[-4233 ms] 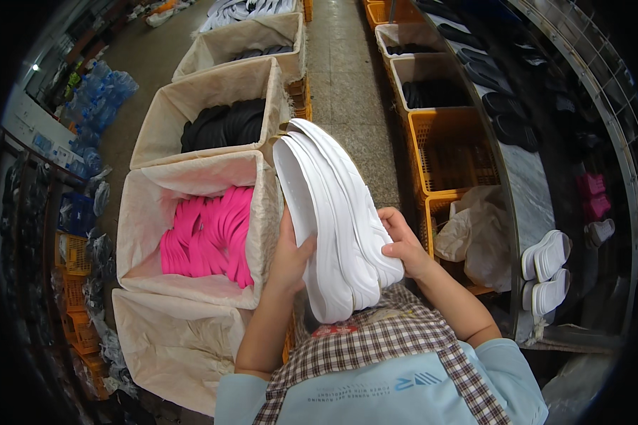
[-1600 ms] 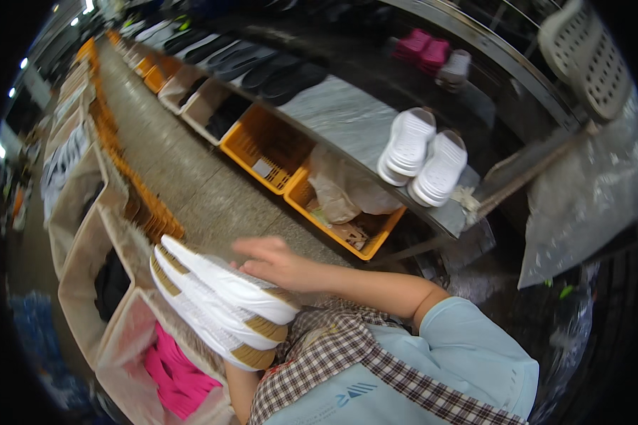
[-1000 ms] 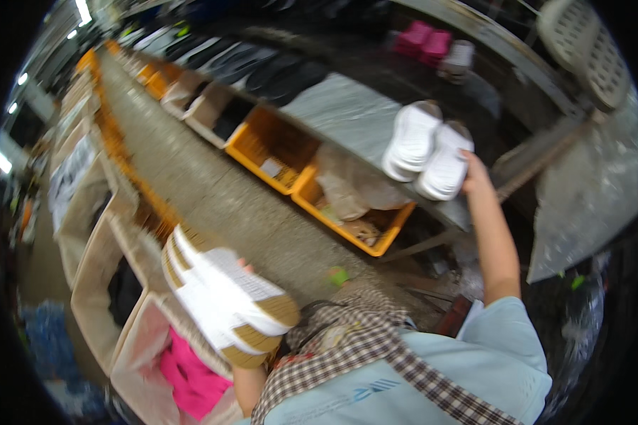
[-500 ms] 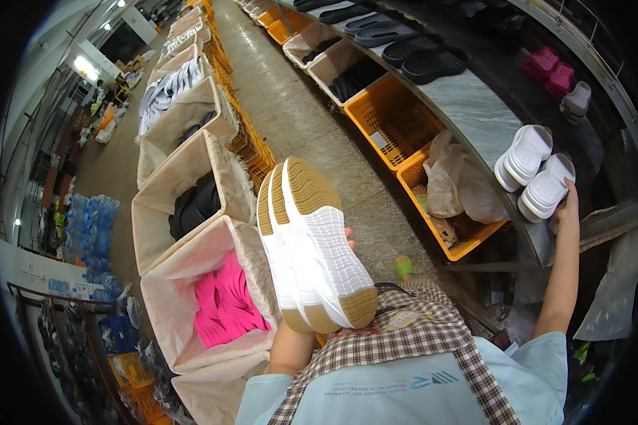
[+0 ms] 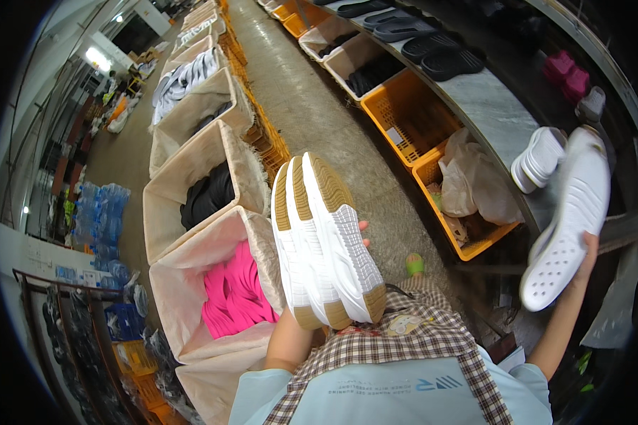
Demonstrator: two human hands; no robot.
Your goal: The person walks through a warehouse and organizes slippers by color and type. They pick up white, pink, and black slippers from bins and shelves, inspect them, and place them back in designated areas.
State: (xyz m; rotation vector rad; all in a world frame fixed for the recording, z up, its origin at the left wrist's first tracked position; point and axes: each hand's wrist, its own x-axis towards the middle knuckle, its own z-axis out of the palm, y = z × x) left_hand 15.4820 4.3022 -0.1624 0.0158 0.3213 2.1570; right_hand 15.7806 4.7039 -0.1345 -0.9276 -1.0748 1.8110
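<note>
A stack of white shoe soles [image 5: 319, 248] with tan tread stands on edge against my left forearm. My left hand [image 5: 364, 232] is closed round the stack, and only its fingertips show at the right side. At the right, my right hand [image 5: 585, 256] grips a white shoe sole [image 5: 567, 234], lifted off the conveyor and tilted up. Small round holes dot its lower end, and its upper end is blurred. Part of another white piece shows behind it, though I cannot tell how many I hold. White soles [image 5: 537, 157] rest on the belt beside this hand.
On the conveyor [image 5: 489, 103] lie black soles [image 5: 454, 64], with pink soles [image 5: 567, 76] farther right. Orange crates [image 5: 411, 117] stand beneath it. Cloth-lined bins at my left hold pink soles [image 5: 237, 294], black soles [image 5: 209, 197] and white soles [image 5: 184, 85]. Water bottles [image 5: 101, 216] stand beyond.
My right hand has lifted a white sole off the conveyor and brought it nearer and upright. My left hand still holds its stack, now turned slightly. The whole view has shifted a little.
</note>
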